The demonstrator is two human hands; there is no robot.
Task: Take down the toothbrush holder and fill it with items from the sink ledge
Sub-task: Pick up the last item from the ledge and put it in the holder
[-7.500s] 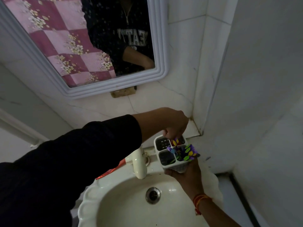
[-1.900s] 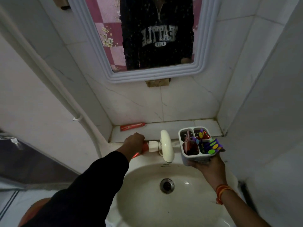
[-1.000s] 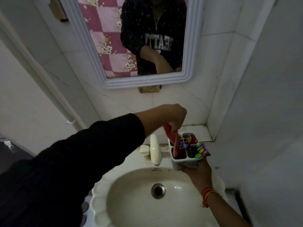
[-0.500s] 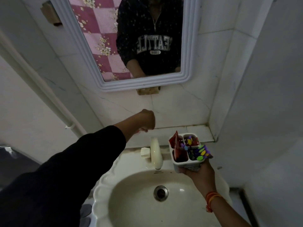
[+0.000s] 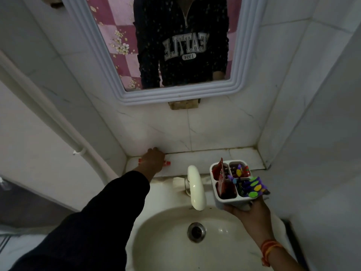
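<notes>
At the ledge's (image 5: pixel 205 156) left end, against the back wall, the left hand (image 5: pixel 154 159) lies curled over a red tube (image 5: pixel 167 163), whose ends show on either side of the knuckles; whether the fingers have closed on it I cannot tell. The reach suggests this is the next item for the holder (image 5: pixel 230 184). The right hand (image 5: pixel 248 210) cups the holder from beneath, gripping its base, upright over the sink's (image 5: pixel 156 241) right rim beside the tap (image 5: pixel 195 186), probably to keep its open top within easy reach. Its left compartments hold red packets; the right ones hold a bright purple item with coloured spots. The rest of the ledge looks bare. White marble tiles close a tight corner at right, a framed mirror (image 5: pixel 240 65) hangs above, and a white pipe (image 5: pixel 48 118) runs down the left wall. Light is dim.
</notes>
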